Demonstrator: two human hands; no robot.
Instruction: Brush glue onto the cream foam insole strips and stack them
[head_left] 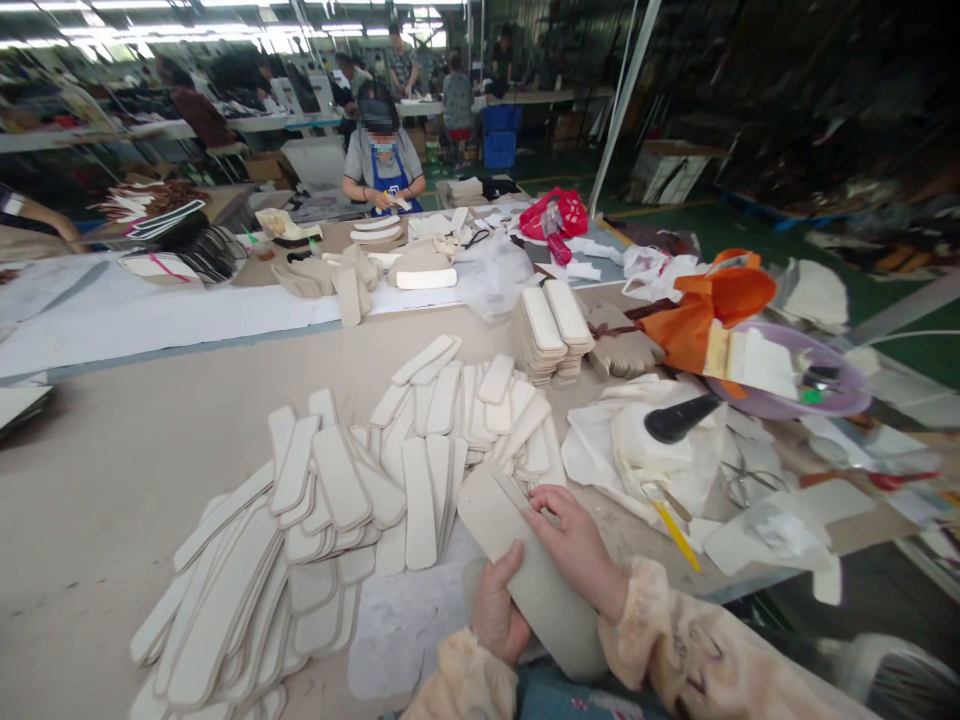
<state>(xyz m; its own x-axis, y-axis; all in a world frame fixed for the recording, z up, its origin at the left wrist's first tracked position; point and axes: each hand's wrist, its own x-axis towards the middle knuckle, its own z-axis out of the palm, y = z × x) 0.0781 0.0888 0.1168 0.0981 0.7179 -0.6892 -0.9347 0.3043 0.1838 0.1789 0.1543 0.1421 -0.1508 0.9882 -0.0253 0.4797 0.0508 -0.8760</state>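
My left hand (501, 605) is closed on the near left edge of a long beige padded panel (517, 545) with rounded corners, its thumb lying on top. At the panel's upper right edge, the fingers of my right hand (574, 540) pinch the rim, where a narrow strip or fold runs along the edge. The panel is tilted above the table's front edge, close to my body. Just beyond it lie many loose cream rounded strips (341, 480), heaped and overlapping. A white sheet (405, 620) lies flat to the left of my left hand.
Two neat stacks of cream strips (541, 325) stand behind the heap. To the right are a black-nozzled white container (667, 430), a yellow-handled tool (677, 535), scissors (750, 482) and a purple basin (840, 400) with an orange cloth (682, 320). A co-worker (384, 165) sits across the table.
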